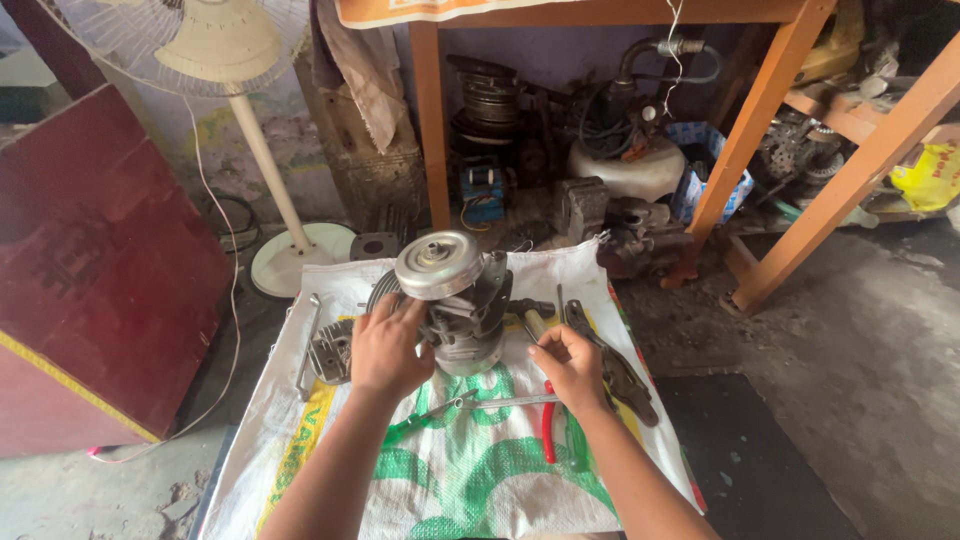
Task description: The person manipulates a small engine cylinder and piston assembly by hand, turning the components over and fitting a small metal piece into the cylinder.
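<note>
Compressor (462, 305), standing pulley-up at the sack's (330, 480) 12 o'clock, looks heavy, rigid and greasy, best gripped low on its body; left hand (388, 350) spread against its 9 o'clock side, right hand (570, 365) loosely curled over pliers (547, 425) at 3 o'clock

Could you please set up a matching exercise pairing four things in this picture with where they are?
Things:
1. left hand
2. right hand
3. pedestal fan
4. red-handled pliers

Places:
A. standing on the floor beyond the sack
B. lying on the sack by the right wrist
C. resting on the engine part
D. over the tools right of the engine part

Pairs: 1-C, 2-D, 3-A, 4-B
</note>
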